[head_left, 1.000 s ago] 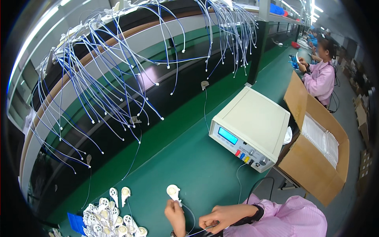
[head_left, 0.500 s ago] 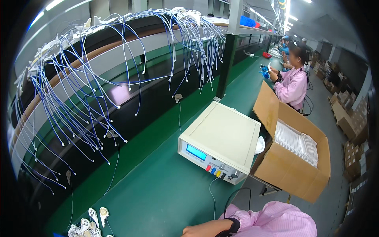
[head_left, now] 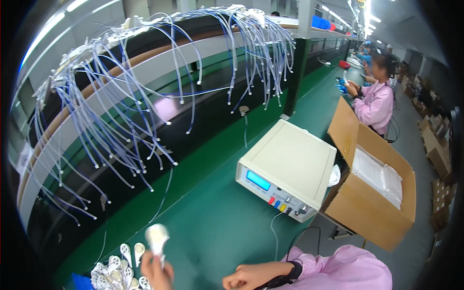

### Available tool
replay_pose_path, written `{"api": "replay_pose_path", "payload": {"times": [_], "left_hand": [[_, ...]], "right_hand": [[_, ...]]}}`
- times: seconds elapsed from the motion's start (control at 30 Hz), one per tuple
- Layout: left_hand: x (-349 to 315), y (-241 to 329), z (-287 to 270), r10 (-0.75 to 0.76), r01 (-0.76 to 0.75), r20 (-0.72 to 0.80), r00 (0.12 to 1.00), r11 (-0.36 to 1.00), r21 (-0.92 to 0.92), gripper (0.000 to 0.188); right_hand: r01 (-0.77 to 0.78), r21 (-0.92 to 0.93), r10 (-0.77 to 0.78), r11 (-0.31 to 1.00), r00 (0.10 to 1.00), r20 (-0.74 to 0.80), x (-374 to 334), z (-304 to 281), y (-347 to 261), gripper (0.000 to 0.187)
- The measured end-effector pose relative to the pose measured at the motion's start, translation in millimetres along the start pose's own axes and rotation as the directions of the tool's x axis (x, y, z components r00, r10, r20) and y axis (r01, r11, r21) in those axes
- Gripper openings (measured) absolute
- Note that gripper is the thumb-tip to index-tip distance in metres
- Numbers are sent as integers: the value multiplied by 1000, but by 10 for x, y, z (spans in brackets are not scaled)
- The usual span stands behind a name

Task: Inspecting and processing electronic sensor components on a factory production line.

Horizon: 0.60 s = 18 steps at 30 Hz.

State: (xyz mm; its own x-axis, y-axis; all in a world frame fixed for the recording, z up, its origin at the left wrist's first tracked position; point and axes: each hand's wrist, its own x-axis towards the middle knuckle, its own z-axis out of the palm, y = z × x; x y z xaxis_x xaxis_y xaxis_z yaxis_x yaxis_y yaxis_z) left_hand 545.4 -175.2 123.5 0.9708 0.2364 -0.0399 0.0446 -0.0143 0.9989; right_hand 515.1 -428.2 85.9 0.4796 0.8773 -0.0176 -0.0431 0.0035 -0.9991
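Note:
At the lower edge my left hand point(head_left: 157, 274) grips a white plastic part point(head_left: 157, 235) by its narrow end, with the round head pointing up. The part is smeared by motion. My right hand point(head_left: 249, 277) rests low over the green table, its fingers curled; whatever they may hold is hidden. A black band point(head_left: 294, 271) circles the right wrist below a pink striped sleeve. Left of my left hand lies a pile of similar white plastic parts point(head_left: 115, 275), some with spoked round heads.
A beige instrument box point(head_left: 290, 162) with a lit blue display stands ahead on the green table point(head_left: 217, 217). Right of it, an open carton point(head_left: 369, 212) holds stacked white pieces point(head_left: 377, 176). Blue and white wires point(head_left: 116, 130) hang from a rack. A person point(head_left: 377, 104) in pink works farther along.
My left hand has come into view at the bottom with a white plastic part in it. More of my right hand shows. The whole scene has shifted to the right in the picture.

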Motion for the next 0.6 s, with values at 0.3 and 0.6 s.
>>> {"api": "replay_pose_path", "payload": {"times": [0.3, 0.6], "left_hand": [[2377, -1008, -488, 535, -238, -68, 842, 483, 843, 42], [2000, -1420, -7, 205, -374, 319, 925, 356, 856, 17]], "right_hand": [[-135, 48, 143, 990, 916, -375, -203, 24, 496, 28], [-202, 23, 198, 979, 926, -321, -278, 2, 630, 28]]}}
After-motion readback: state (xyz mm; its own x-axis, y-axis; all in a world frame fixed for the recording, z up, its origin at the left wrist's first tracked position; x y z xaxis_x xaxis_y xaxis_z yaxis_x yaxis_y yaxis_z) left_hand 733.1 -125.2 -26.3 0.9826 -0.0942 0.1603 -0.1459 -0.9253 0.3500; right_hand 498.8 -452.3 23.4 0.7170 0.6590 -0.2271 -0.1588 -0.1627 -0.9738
